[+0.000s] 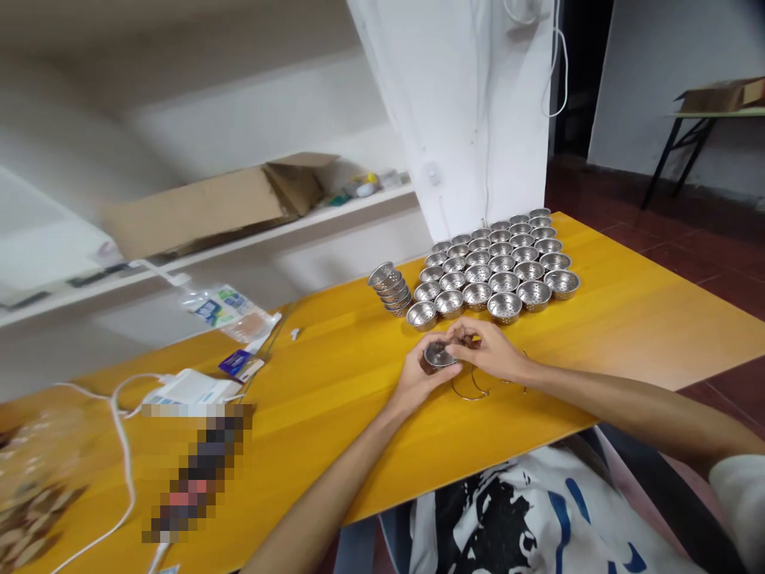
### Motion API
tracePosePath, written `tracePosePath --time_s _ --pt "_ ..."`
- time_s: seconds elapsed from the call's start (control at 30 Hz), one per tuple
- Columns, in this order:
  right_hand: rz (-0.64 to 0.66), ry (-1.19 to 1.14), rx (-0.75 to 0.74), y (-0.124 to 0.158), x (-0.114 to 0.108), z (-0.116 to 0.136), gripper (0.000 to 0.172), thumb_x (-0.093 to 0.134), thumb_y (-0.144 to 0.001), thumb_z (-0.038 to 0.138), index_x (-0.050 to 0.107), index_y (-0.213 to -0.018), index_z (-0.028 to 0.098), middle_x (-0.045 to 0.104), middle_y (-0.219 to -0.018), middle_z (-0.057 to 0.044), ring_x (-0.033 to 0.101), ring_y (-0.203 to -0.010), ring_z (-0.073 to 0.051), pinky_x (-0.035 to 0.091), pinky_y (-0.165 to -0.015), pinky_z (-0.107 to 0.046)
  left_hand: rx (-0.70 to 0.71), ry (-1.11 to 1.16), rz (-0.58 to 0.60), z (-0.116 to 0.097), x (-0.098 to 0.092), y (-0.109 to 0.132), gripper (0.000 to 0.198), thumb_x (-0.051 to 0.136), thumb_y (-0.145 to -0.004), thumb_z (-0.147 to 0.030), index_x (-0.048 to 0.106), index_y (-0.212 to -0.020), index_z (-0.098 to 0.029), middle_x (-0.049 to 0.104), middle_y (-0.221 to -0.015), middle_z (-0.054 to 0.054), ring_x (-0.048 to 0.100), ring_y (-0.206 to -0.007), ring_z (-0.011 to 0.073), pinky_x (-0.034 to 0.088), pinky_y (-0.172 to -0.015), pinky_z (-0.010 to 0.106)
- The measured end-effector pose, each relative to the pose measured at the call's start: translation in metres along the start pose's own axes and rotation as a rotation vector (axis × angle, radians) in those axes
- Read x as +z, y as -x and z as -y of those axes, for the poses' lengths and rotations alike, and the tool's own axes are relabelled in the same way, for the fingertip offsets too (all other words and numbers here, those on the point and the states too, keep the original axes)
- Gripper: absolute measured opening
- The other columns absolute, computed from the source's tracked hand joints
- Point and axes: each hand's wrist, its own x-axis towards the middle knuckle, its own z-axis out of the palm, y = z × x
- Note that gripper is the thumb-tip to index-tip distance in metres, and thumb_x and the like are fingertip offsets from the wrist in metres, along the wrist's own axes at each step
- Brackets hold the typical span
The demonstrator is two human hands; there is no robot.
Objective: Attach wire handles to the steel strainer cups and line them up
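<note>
A small perforated metal cup (439,355) is held low over the yellow table, in front of the rows of similar cups. Around its left side curl the fingers of my left hand (417,368). My right hand (487,351) is closed at the cup's right rim, thumb near the inside; anything small pinched in its fingers is too hidden to make out. Thin curved wire pieces (470,395) lie on the table just below my right hand. Rows of perforated metal cups (504,307) stand open side up beyond both hands.
Left of the rows leans a stack of nested cups (391,288). On the table's left are a plastic bottle (230,311), a white power strip (194,388) with cables, and a pixelated object (200,474). A cardboard box (203,203) sits on the shelf behind.
</note>
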Motion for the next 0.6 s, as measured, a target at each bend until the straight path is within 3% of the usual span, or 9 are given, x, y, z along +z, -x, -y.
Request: tracePosePath --time_s 0.2,0.3,0.47,0.53,0.6 --pt "0.131 -0.051 0.122 -0.008 -0.012 -0.003 0.012 0.075 -0.094 0.031 0.076 -0.099 0.02 0.075 -0.087 -0.001 0.066 -0.078 -0.016 0.05 -0.078 -0.033 -0.027 -0.022 0.011 0.001 0.001 0.002 0.06 0.097 -0.074 -0.049 0.068 -0.117 -0.019 0.072 -0.106 0.005 0.068 -0.093 0.0193 0.054 -0.089 0.033" --pt "0.098 -0.027 0.125 -0.007 -0.012 0.0 0.017 0.075 -0.095 0.032 0.074 -0.108 0.021 0.07 -0.078 0.002 0.063 -0.073 -0.015 0.05 -0.075 -0.032 0.007 -0.048 0.024 0.0 0.002 0.002 0.056 0.093 -0.079 -0.052 0.068 -0.118 -0.02 0.071 -0.107 0.006 0.068 -0.094 0.0199 0.054 -0.089 0.034" --pt "-0.108 0.195 0.062 -0.001 -0.01 0.003 0.044 0.077 -0.086 0.016 0.065 -0.128 0.023 0.069 -0.1 0.0 0.062 -0.067 -0.011 0.054 -0.074 -0.031 0.212 -0.229 -0.085 0.0 0.003 0.001 0.05 0.092 -0.081 -0.047 0.069 -0.118 -0.022 0.066 -0.122 0.009 0.067 -0.116 0.0265 0.054 -0.105 0.042" --pt "-0.066 0.195 0.142 -0.001 -0.011 0.002 0.046 0.076 -0.086 0.016 0.063 -0.13 0.022 0.069 -0.1 -0.001 0.061 -0.06 -0.01 0.052 -0.064 -0.028 0.29 -0.312 -0.125 0.0 0.004 0.002 0.048 0.094 -0.079 -0.044 0.071 -0.116 -0.024 0.065 -0.123 0.009 0.065 -0.123 0.0286 0.052 -0.11 0.045" --pt "0.012 0.197 0.223 -0.002 -0.012 0.002 0.032 0.074 -0.09 0.018 0.066 -0.12 0.02 0.07 -0.088 0.001 0.062 -0.055 -0.011 0.048 -0.058 -0.027 0.334 -0.39 -0.143 0.0 0.004 0.002 0.047 0.096 -0.078 -0.041 0.073 -0.115 -0.025 0.064 -0.123 0.009 0.064 -0.126 0.0301 0.052 -0.112 0.048"
